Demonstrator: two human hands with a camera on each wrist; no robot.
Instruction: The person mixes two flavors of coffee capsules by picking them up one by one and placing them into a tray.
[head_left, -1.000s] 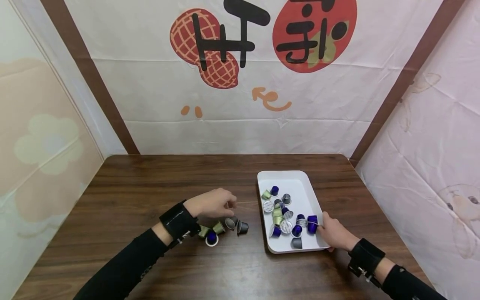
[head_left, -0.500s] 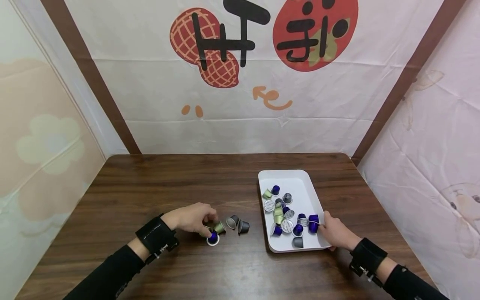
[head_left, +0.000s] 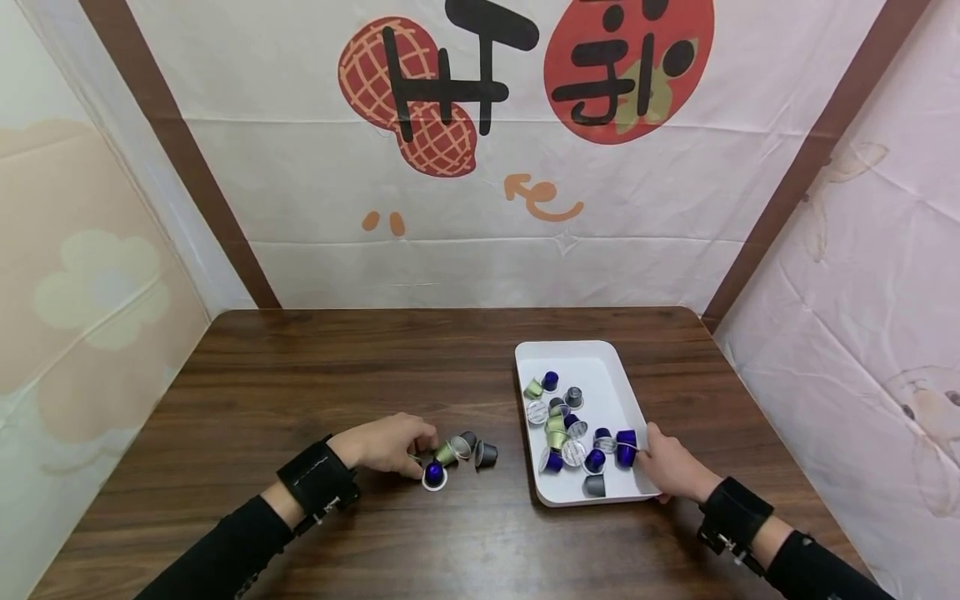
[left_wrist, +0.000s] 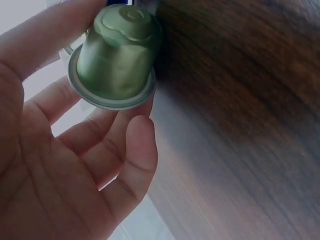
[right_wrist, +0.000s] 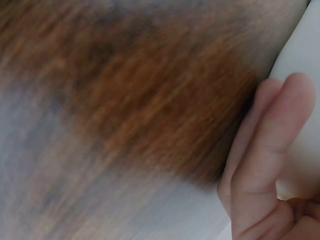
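My left hand (head_left: 386,446) is low over the left part of the table, its thumb and fingers around a green coffee capsule (left_wrist: 117,62). That capsule fills the gap in the left wrist view but is mostly hidden by the hand in the head view. Just beyond the fingertips, a blue capsule (head_left: 434,473) stands rim down beside another green capsule (head_left: 446,454). Several grey capsules (head_left: 486,455) lie to their right. With the right hand (head_left: 671,467) I grip the near right side of a white tray (head_left: 611,387), thumb over its rim.
Inside the tray lie several loose capsules (head_left: 556,433), blue, green and grey, mostly toward its left and near end. A wooden table (head_left: 337,358) carries everything. Printed cloth (head_left: 480,275) hangs along its far edge and both sides.
My left hand first drew back left to the green capsule, then shifted slightly right. The blue and nearby green capsules slid right toward the grey ones. The right hand and tray stayed put.
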